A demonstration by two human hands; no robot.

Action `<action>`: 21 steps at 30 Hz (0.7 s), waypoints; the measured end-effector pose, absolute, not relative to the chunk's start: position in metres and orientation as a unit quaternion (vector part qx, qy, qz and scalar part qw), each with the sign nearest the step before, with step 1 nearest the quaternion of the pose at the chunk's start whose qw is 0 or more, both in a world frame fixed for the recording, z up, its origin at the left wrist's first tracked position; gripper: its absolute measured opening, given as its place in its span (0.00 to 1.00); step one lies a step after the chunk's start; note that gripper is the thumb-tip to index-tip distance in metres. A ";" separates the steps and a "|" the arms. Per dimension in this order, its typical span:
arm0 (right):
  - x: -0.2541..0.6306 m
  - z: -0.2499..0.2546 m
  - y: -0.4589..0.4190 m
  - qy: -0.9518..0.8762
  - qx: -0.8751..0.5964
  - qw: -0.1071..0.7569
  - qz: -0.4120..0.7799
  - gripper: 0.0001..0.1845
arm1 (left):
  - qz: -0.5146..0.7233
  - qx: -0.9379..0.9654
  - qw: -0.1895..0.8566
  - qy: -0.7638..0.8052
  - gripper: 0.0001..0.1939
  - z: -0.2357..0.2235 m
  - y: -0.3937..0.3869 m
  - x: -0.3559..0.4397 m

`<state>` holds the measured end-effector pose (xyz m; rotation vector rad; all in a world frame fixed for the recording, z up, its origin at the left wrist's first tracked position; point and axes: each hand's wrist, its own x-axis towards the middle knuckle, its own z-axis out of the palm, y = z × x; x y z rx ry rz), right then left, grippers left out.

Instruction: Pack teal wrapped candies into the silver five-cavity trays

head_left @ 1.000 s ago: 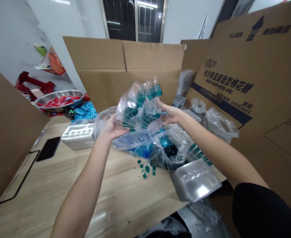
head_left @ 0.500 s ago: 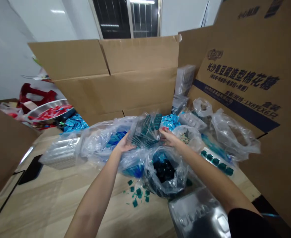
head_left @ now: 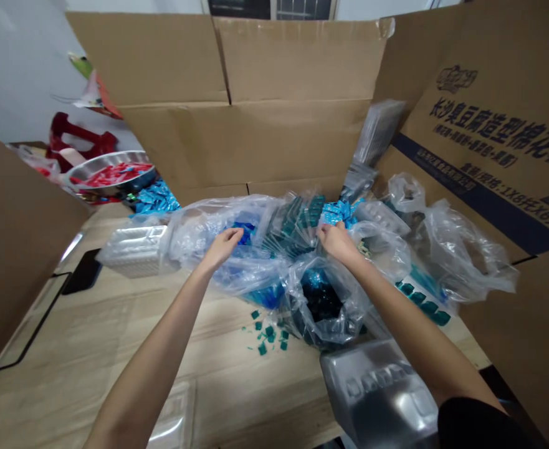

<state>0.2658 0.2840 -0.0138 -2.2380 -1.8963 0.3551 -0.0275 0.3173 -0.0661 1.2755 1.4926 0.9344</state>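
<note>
Fingers curl over on both hands, neither spread wide. Your left hand (head_left: 222,245) presses into a crumpled clear plastic bag (head_left: 199,234), and your right hand (head_left: 337,243) rests on the film at the edge of a stack of clear-and-teal moulded plastic strips (head_left: 295,227). Through the glare, you can't quite tell whether either hand pinches the film or only lies on it. That stack sits between your hands, inside the loose plastic, above a pale wooden table (head_left: 91,318). Just below it, a clear bag of dark teal pieces (head_left: 323,305) gapes open, and small teal squares (head_left: 267,333) lie scattered on the wood. A silver moulded plastic tray (head_left: 379,399) sits below your right hand, and tall brown cardboard box flaps (head_left: 293,62) stand behind everything.
</note>
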 end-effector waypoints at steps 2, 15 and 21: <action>0.266 -0.009 0.275 -0.637 -0.761 0.087 0.090 0.17 | 0.369 0.554 0.439 0.603 0.14 -0.056 0.301 -0.039; 0.281 -0.008 0.260 -0.645 -0.745 0.162 0.058 0.14 | 0.357 0.643 0.349 0.580 0.29 -0.044 0.239 -0.078; 0.279 0.000 0.280 -0.649 -0.688 0.323 0.032 0.32 | 0.376 0.625 0.321 0.604 0.30 -0.046 0.216 -0.095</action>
